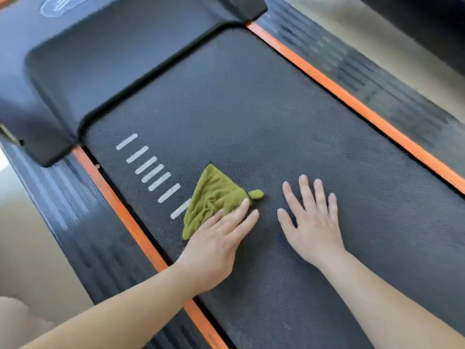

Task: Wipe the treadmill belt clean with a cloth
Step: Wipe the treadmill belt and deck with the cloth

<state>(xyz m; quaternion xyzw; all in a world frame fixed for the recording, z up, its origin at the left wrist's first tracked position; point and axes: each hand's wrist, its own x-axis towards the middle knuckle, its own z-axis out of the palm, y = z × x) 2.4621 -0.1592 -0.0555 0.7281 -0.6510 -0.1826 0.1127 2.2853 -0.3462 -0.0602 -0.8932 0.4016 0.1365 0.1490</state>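
Right beside the white stripe markings (151, 172), the left hand (216, 245) presses the green cloth (212, 197) flat-fingered onto the treadmill belt (251, 109). Right hand (312, 222) rests open, holding nothing. Looks like most of the belt's still unwiped.

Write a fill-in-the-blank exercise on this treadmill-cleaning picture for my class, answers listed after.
1. The left hand presses a ____ cloth onto the belt.
2. The right hand lies flat on the belt and holds ____.
3. The strips along both sides of the belt are ____.
4. The cloth overlaps the end of a row of ____ dashes.
Missing words: green; nothing; orange; white.
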